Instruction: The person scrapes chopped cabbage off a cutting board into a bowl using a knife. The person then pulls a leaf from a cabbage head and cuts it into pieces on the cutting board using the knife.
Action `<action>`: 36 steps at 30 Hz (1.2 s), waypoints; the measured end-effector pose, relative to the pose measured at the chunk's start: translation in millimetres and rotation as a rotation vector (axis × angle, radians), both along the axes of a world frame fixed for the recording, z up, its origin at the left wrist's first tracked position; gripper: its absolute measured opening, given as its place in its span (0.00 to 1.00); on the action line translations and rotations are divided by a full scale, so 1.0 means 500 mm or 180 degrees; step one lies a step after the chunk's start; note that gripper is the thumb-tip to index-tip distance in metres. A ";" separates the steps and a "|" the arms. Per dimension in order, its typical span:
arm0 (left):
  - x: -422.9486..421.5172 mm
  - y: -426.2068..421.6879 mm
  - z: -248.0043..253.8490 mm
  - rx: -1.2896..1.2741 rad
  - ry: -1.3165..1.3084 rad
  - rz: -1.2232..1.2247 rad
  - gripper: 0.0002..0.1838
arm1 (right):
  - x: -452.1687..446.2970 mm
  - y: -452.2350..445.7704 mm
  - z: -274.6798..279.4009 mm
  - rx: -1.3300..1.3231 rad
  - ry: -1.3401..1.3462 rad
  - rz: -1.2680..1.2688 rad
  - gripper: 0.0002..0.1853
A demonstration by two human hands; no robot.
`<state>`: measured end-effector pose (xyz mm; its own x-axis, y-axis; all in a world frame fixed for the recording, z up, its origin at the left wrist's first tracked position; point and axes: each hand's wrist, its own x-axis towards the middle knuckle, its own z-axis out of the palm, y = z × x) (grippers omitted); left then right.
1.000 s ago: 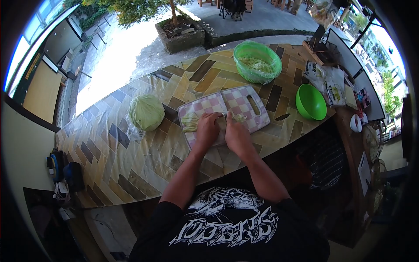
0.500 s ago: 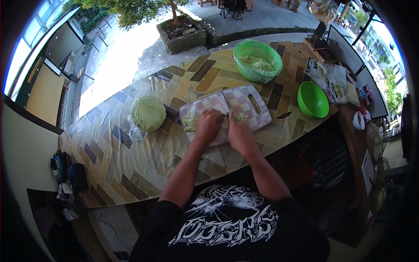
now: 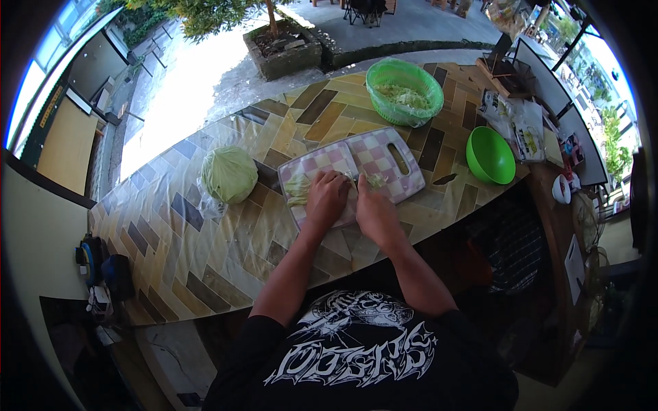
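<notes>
A pink and white checkered cutting board (image 3: 384, 152) lies on the tiled table. My left hand (image 3: 327, 197) presses with curled fingers on pale green cabbage leaves (image 3: 297, 189) at the board's left. Beside it, my right hand (image 3: 374, 211) is closed round the handle of a knife (image 3: 353, 179), whose blade is mostly hidden between the hands. Shredded cabbage (image 3: 375, 181) lies just beyond the right hand. A whole cabbage (image 3: 230, 175) rests on clear plastic to the left. Behind the board, a green basket (image 3: 433, 109) lined with plastic holds shredded cabbage.
A bright green bowl (image 3: 490, 156) stands at the right of the table (image 3: 205, 257). Plastic packages (image 3: 524, 133) lie beyond it, and a small white bowl (image 3: 561, 189) is at the far right. Dark cases (image 3: 115, 277) sit by the left edge.
Both hands stay close together over the board with only slight shifts. The camera view has moved a little; the objects on the table have kept their places.
</notes>
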<state>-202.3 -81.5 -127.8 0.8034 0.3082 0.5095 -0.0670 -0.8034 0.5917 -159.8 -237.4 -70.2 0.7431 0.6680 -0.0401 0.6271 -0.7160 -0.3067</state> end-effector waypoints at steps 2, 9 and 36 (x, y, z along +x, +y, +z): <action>-0.004 -0.003 0.001 -0.0045 0.0037 0.0044 0.07 | -0.009 -0.012 0.007 -0.0054 0.0026 -0.0005 0.38; -0.002 0.001 0.002 0.0128 -0.0303 -0.0040 0.07 | -0.045 0.023 -0.021 -0.0117 0.0018 -0.0193 0.38; -0.002 -0.013 0.013 0.0016 -0.0123 0.0076 0.08 | -0.059 -0.047 -0.003 0.0212 0.0230 -0.0231 0.34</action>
